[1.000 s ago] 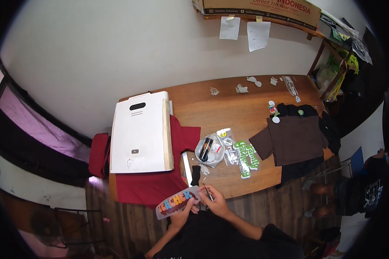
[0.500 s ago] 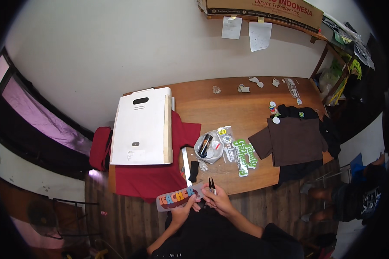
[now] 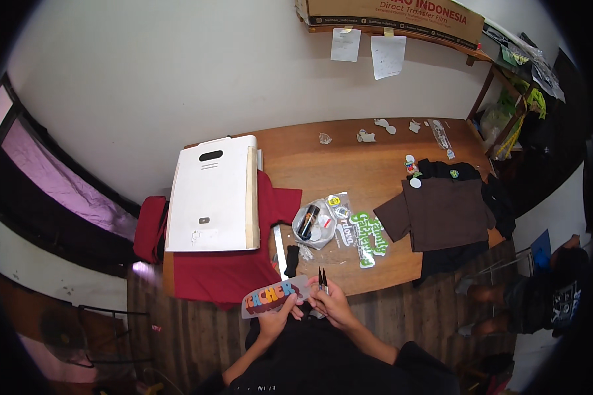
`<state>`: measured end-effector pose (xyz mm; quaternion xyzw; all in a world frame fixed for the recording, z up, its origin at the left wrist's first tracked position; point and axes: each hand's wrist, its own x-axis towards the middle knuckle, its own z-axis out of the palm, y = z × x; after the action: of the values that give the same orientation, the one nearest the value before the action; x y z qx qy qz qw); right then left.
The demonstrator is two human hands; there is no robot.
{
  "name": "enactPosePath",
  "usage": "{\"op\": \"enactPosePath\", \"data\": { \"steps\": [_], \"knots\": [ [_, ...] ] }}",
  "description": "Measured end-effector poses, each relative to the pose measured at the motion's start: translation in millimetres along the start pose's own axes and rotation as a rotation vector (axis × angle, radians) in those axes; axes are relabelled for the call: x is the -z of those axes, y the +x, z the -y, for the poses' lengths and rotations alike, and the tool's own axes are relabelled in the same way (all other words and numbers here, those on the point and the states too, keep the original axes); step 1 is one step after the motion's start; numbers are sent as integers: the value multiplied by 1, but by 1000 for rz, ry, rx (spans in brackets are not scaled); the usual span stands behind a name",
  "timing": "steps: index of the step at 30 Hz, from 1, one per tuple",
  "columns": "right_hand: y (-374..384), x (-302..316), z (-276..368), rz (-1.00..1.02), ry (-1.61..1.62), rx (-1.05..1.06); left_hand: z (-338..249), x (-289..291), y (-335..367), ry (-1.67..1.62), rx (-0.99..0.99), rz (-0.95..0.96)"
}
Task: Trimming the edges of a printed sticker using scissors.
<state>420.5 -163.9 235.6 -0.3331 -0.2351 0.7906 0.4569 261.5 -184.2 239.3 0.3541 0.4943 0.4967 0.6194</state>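
Observation:
In front of my body, at the table's near edge, my left hand point(image 3: 277, 320) is closed on a clear transfer film point(image 3: 252, 308) printed with colourful block lettering. The film is tilted, with its printed side up. My right hand point(image 3: 333, 307) is closed around small thread snips point(image 3: 322, 279), their two dark pointed blades sticking up and slightly apart. Its fingertips are also at the film's right end. Just beyond the hands lie a small black cloth piece point(image 3: 292, 261) and a white strip like a ruler point(image 3: 281, 253).
A white heat press point(image 3: 212, 197) sits over a red shirt point(image 3: 211, 276) on the wooden table point(image 3: 349, 155). Nearby are a bowl point(image 3: 303, 238) holding a black can and printed green-lettered film point(image 3: 369, 243). Folded brown shirt point(image 3: 448, 214) lies right; a seated person point(image 3: 540, 296) is beyond.
The film has tilted and shifted slightly right in my left hand. My right hand keeps the snips at nearly the same place. The whole view has shifted a little.

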Motion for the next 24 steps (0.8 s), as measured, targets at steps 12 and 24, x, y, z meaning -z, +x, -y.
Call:
{"op": "enactPosePath", "data": {
  "steps": [12, 24],
  "knots": [
    [8, -6, 16, -135, -61, 260, -33, -3, 20, 0, -146, 41],
    [12, -71, 13, -203, -363, 549, -57, 14, 15, -129, -182, 80]
  ]
}}
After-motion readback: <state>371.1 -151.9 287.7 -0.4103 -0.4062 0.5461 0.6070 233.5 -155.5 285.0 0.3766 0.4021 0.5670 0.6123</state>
